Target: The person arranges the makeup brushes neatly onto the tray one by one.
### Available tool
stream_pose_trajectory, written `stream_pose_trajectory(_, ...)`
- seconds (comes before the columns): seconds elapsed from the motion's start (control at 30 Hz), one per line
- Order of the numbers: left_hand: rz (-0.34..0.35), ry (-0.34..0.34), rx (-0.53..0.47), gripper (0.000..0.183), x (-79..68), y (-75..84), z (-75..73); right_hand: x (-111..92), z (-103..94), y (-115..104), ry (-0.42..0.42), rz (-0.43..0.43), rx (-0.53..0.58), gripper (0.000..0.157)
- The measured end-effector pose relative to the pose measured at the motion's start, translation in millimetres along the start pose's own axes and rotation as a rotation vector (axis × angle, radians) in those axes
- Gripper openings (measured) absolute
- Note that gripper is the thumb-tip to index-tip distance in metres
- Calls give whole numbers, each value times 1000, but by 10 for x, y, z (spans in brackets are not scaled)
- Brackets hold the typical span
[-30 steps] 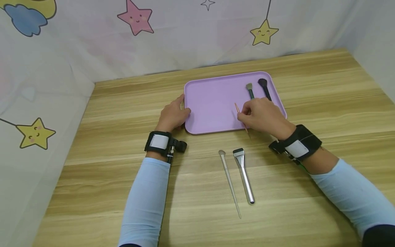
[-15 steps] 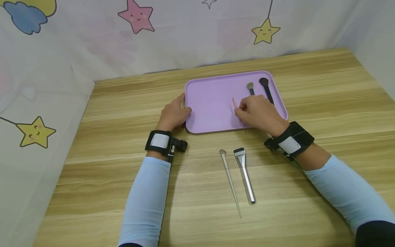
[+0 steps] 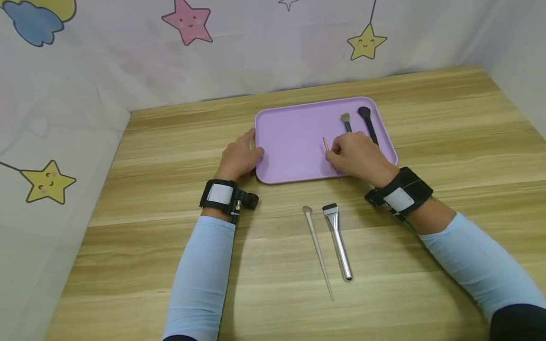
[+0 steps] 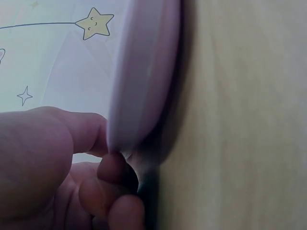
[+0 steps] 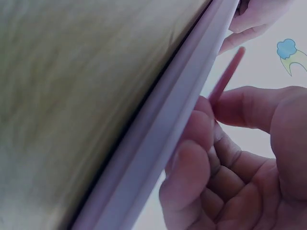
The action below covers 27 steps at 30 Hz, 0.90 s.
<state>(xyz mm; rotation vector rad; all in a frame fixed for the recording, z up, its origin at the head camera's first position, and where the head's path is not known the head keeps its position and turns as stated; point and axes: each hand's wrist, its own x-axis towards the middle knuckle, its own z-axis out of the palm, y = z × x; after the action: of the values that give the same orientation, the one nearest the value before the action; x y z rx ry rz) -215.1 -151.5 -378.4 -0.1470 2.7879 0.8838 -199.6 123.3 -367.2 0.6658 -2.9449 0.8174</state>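
Right fingers (image 5: 196, 128) pinch pink stick (image 5: 231, 73), now farther over tray (image 3: 290, 142)

Tray (image 3: 290, 137) looks like smooth moulded plastic, low sheen; tabletop (image 3: 162, 161) reads as wood grain, smooth, mostly matt. Flat brush (image 3: 341, 251): glossy metallic handle, bright highlights. Slim brush (image 3: 317, 248): duller, pale handle. Black brush (image 3: 364, 112): matt soft-looking bristles. Thin stick (image 5: 228, 75): smooth, material unclear. Sleeves (image 3: 200, 274): matt smooth cloth. Wrist straps (image 3: 409, 187): matt black fabric. Backdrop (image 3: 264, 57): printed cloth, lightly wrinkled
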Motion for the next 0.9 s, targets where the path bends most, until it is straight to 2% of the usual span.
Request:
stream_pose_trajectory(0.27,7,1,4,67,-19,21,-8,-11,3,25,-25,6,-77,39)
stream_pose_trajectory(0.47,9,4,10,67,-20,13,-9,-2,11,36,-7,10,-102,47)
stream_pose_trajectory(0.57,10,3,10,67,-22,5,-14,-2,-2,37,-15,16,-101,45)
stream_pose_trajectory(0.77,10,3,16,67,-17,-2,-8,-34,-84,7,-122,83,-143,31)
stream_pose_trajectory(0.9,16,2,16,67,-12,10,-4,-56,-127,-20,-169,93,-186,29)
